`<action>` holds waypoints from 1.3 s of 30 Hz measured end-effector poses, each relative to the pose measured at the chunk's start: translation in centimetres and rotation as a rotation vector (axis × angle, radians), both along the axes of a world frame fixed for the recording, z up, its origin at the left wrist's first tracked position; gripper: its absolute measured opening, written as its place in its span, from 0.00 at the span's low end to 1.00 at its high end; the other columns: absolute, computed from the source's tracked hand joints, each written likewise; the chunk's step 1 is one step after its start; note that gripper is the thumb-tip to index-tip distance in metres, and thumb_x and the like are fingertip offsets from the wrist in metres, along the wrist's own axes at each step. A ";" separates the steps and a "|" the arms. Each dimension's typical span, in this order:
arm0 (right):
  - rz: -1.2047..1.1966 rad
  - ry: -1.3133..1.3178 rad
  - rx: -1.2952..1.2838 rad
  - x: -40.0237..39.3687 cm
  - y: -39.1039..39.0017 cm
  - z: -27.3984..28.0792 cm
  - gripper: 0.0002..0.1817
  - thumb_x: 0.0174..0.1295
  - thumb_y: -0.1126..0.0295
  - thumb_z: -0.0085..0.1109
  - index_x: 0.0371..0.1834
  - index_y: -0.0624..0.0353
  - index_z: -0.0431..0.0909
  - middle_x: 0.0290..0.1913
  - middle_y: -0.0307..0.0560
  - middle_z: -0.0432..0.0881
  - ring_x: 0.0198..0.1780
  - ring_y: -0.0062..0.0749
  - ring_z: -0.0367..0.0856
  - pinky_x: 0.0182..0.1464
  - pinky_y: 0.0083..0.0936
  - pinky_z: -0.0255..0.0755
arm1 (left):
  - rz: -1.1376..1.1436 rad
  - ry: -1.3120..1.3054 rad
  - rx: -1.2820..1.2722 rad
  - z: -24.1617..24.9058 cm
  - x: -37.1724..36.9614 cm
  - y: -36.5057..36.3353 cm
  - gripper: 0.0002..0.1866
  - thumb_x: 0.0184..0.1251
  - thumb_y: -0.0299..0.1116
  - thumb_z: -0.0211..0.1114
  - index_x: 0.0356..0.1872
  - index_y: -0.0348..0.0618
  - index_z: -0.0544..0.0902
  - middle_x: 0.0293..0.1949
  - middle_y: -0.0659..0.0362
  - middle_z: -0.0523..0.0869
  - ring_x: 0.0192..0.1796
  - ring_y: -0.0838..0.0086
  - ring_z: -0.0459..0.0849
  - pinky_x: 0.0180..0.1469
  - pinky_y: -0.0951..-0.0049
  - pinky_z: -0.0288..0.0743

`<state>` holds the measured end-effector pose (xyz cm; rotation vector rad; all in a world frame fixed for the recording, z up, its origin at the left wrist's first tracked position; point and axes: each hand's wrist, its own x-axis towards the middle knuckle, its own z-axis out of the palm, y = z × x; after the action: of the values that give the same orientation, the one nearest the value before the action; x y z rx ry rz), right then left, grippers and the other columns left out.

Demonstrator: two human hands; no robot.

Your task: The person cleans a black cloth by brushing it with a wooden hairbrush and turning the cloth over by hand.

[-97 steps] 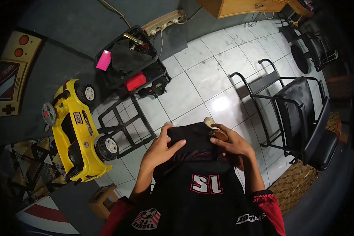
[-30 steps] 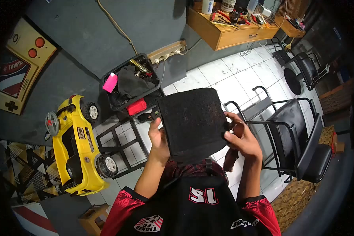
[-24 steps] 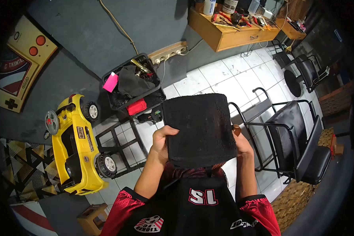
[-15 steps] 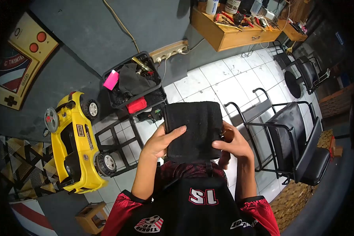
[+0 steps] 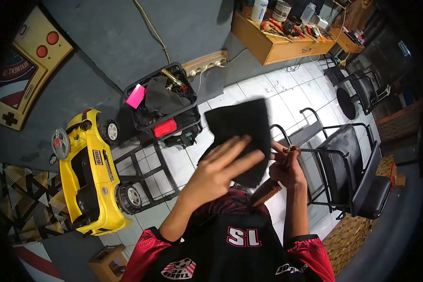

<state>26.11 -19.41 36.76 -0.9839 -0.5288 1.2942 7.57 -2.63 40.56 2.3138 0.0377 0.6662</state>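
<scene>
A black folded cloth [image 5: 242,120] hangs in front of me, tilted, over my lap. My left hand [image 5: 216,171] lies across its near side with the fingers stretched and spread, a little blurred. At the cloth's right edge, my right hand [image 5: 289,171] is closed round a brown brush [image 5: 267,192]. The handle end pokes out above the fist, and the bristles slant down to the left below it. Fingers of the right hand also reach toward the cloth's edge.
A yellow toy car [image 5: 89,174] stands at left beside a black metal frame [image 5: 152,178]. Ahead is a black crate [image 5: 164,127] of cloths and tools. Black chairs [image 5: 340,155] are at right; a wooden drawer shelf [image 5: 277,44] holding tools and bottles is on the wall.
The cloth has swung up and tilted. My left hand has gone from gripping its left edge to lying spread over it. The brush in my right hand now shows clearly.
</scene>
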 end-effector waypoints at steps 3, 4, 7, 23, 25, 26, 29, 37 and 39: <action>-0.062 0.347 0.440 -0.1 0.3 -5.0 0.62 0.37 0.22 0.53 0.69 0.59 0.56 0.66 0.49 0.65 0.65 0.38 0.65 0.67 0.37 0.59 | -0.182 0.060 0.185 1.1 0.2 -1.6 0.32 0.51 0.21 0.58 0.61 0.61 0.74 0.60 0.52 0.74 0.63 0.56 0.71 0.65 0.52 0.61; 0.005 0.389 0.582 -0.5 0.8 -5.1 0.63 0.37 0.22 0.53 0.70 0.58 0.55 0.68 0.49 0.62 0.66 0.37 0.63 0.69 0.37 0.55 | -0.172 0.050 0.264 0.6 0.3 -1.8 0.31 0.52 0.24 0.60 0.61 0.60 0.74 0.60 0.52 0.73 0.63 0.55 0.70 0.65 0.51 0.61; -0.152 0.126 0.501 -2.0 0.9 -5.2 0.62 0.36 0.27 0.59 0.70 0.59 0.54 0.68 0.49 0.62 0.66 0.39 0.63 0.69 0.37 0.55 | -0.190 0.048 0.230 0.7 -0.7 -1.4 0.30 0.49 0.29 0.67 0.59 0.58 0.76 0.61 0.51 0.72 0.65 0.54 0.68 0.65 0.52 0.60; -0.105 -0.228 -0.006 -8.0 4.2 1.6 0.54 0.29 0.69 0.68 0.67 0.68 0.56 0.65 0.54 0.65 0.66 0.42 0.62 0.68 0.33 0.51 | 0.369 -0.027 -0.703 -1.6 -5.4 4.0 0.16 0.66 0.34 0.62 0.47 0.35 0.71 0.37 0.62 0.77 0.38 0.81 0.72 0.43 0.82 0.67; -0.044 -0.258 0.017 -7.7 3.7 -0.1 0.53 0.30 0.68 0.69 0.68 0.68 0.56 0.66 0.54 0.65 0.68 0.42 0.60 0.69 0.33 0.50 | 0.238 0.041 -0.890 -2.5 -5.8 5.1 0.16 0.69 0.39 0.58 0.46 0.35 0.71 0.35 0.57 0.80 0.32 0.82 0.74 0.36 0.80 0.68; -0.014 -0.256 0.056 -7.9 3.7 -0.8 0.54 0.31 0.67 0.69 0.68 0.68 0.55 0.67 0.54 0.62 0.68 0.42 0.59 0.69 0.33 0.49 | 0.183 -0.006 -0.890 -2.8 -5.9 5.2 0.15 0.71 0.39 0.55 0.46 0.35 0.70 0.36 0.60 0.79 0.31 0.84 0.73 0.35 0.81 0.67; 0.027 -0.248 0.138 -9.3 6.2 1.3 0.55 0.31 0.65 0.70 0.68 0.68 0.54 0.70 0.54 0.57 0.70 0.41 0.56 0.70 0.33 0.46 | 0.225 -0.024 -0.850 -3.1 -6.8 5.7 0.14 0.72 0.38 0.52 0.47 0.35 0.70 0.38 0.59 0.79 0.34 0.83 0.74 0.38 0.81 0.68; 0.204 -0.385 0.208 -9.8 8.4 1.8 0.55 0.28 0.62 0.72 0.66 0.68 0.57 0.63 0.51 0.61 0.66 0.37 0.58 0.67 0.31 0.50 | 0.491 -0.086 -0.594 -2.1 -8.1 7.0 0.12 0.74 0.34 0.47 0.48 0.36 0.68 0.30 0.49 0.78 0.28 0.65 0.77 0.34 0.72 0.69; 0.127 -0.293 0.158 -10.5 8.6 2.3 0.54 0.28 0.64 0.71 0.65 0.66 0.56 0.59 0.49 0.63 0.64 0.36 0.61 0.66 0.30 0.51 | 0.524 -0.022 -0.583 -2.5 -8.1 7.3 0.12 0.75 0.35 0.46 0.50 0.38 0.65 0.24 0.50 0.73 0.23 0.68 0.72 0.29 0.69 0.65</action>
<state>15.60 -10.82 39.05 -1.0258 -0.9177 1.2051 -0.56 4.71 38.01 1.7272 0.7484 0.8049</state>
